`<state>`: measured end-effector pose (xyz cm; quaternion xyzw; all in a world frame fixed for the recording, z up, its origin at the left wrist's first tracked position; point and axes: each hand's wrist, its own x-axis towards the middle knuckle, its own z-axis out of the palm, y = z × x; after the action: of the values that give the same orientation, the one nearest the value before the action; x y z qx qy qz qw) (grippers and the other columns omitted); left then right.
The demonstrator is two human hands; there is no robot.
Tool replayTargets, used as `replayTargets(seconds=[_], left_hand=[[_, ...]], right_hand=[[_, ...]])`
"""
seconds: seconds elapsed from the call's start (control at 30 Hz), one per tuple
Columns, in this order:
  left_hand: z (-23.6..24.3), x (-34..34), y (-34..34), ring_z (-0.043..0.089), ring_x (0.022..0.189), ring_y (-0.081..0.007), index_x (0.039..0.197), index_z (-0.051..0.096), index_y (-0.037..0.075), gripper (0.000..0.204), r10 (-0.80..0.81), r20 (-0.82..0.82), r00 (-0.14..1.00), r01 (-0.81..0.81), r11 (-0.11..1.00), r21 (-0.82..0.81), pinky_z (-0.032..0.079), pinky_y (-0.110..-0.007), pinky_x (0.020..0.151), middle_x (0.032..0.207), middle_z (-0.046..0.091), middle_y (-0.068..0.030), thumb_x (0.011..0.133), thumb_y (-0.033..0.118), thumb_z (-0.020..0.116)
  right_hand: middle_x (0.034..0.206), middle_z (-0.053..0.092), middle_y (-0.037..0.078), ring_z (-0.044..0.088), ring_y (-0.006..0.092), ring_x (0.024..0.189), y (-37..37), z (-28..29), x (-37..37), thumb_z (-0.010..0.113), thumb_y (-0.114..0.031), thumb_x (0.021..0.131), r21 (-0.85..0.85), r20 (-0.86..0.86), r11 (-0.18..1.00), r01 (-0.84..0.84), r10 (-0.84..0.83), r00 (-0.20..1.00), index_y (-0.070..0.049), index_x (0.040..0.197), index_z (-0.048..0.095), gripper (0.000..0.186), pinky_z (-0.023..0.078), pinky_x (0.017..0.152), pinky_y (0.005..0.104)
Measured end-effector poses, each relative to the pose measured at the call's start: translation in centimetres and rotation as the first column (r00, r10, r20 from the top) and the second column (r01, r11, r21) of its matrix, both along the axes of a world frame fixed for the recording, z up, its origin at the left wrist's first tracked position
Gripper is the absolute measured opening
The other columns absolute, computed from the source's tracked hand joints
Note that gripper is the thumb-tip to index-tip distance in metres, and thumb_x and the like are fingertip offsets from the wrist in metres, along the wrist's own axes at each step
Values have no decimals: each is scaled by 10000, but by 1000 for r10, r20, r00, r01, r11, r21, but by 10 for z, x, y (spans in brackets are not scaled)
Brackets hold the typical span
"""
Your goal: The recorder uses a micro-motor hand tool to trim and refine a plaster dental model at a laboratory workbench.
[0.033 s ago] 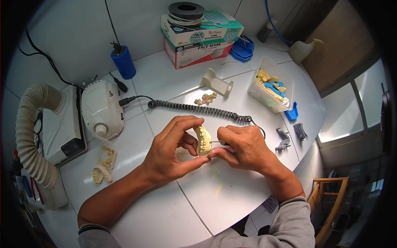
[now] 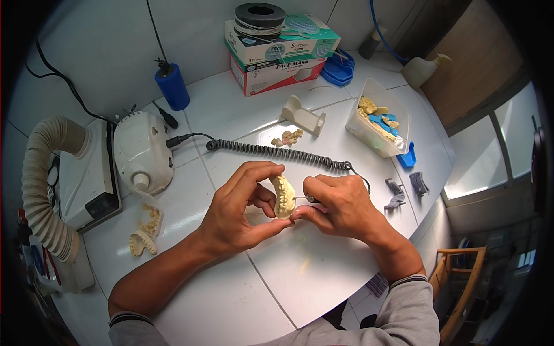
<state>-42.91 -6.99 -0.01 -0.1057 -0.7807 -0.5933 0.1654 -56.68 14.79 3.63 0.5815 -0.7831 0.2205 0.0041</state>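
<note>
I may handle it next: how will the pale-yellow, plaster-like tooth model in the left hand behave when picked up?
The pale-yellow, plaster-like tooth model is probably stiff, showing no bend in the left hand. Its small raised teeth may chip if knocked. Its curved outer edge might let it rock.

Legible markings are located on two stacked cartons directly beneath the wire spool. Upper carton, white and green: dark lettering, a round emblem and a number on the front panel. Lower carton, white and red: dark capital lettering across the front panel; the smaller print is too fine to read.
</note>
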Motion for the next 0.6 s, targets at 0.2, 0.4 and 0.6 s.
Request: replayTargets(seconds=[0.2,0.4,0.6], left_hand=[[-1,0,0,760,977,-156,1522,536,-27,847,5,-1,1000,-5,1000,-5,671,-268,810,1431,565,-187,795,24,967],[-1,0,0,763,982,-153,1518,532,-34,841,14,4,1000,-14,1000,6,676,-263,823,1425,566,-189,800,20,966],[-2,0,1,769,994,-158,1510,535,-42,826,24,2,1000,-24,1000,1,682,-258,835,1419,568,-189,808,26,966]], right_hand=[[702,644,59,631,296,526,0,1,1,765,-525,1001,10,14,1000,2,-2,1000,-100,890,625,461,450,467,419],[701,645,65,629,294,524,0,2,0,758,-516,1011,28,1,1000,-14,14,1000,-101,887,623,454,452,467,419],[694,646,63,631,289,525,0,1,2,749,-490,1025,37,12,999,-20,19,1000,-103,885,626,430,455,467,417]])
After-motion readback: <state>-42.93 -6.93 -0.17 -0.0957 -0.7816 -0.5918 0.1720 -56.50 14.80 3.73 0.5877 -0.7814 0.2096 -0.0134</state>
